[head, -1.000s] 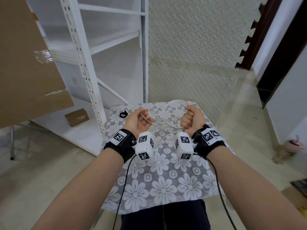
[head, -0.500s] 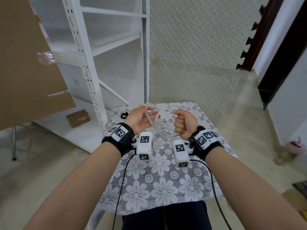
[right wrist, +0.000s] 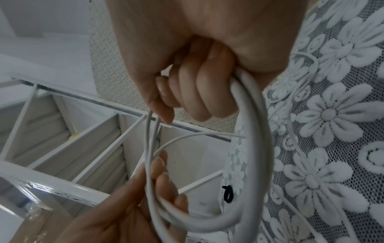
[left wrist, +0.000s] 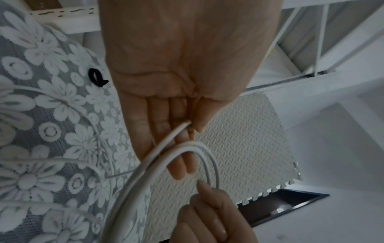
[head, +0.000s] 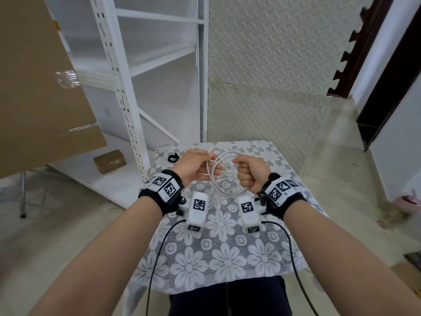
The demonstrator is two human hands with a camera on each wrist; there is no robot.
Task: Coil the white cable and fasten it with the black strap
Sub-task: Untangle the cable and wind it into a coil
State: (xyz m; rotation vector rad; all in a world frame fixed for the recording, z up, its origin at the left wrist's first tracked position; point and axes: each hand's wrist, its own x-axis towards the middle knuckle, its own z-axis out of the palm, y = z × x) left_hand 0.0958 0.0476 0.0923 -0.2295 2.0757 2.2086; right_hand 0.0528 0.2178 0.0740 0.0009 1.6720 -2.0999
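- Since a second ago, both hands have risen off the tabletop and drawn closer together, and the white cable (head: 218, 176) that was stretched flat between them is now standing up as round loops between the two hands.
- The right hand (head: 249, 173) is making a tight fist around one side of the loops; in the right wrist view its fingers (right wrist: 204, 92) are curling fully round the bundled strands, which are running out from under the palm.
- The left hand (head: 193, 166) is holding the opposite side of the coil; the left wrist view is showing its fingers (left wrist: 166, 131) lying nearly straight with the thumb pressing a single strand against them, so this is a light pinch and not a fist.
- The coil is hanging in the air above the far half of the table (head: 227, 265), with its lowest loop dipping just behind the two wrist cameras.
- A loose strand of the cable is trailing down onto the floral lace cloth (right wrist: 332, 148) beside the right hand.
- The black strap (head: 173, 158) is lying curled on the cloth near the table's far left corner, just beyond the left hand and not touching it.
- A white metal shelf (head: 127, 92) is standing behind the table on the left, with a small cardboard box (head: 109, 161) sitting on its lowest board.
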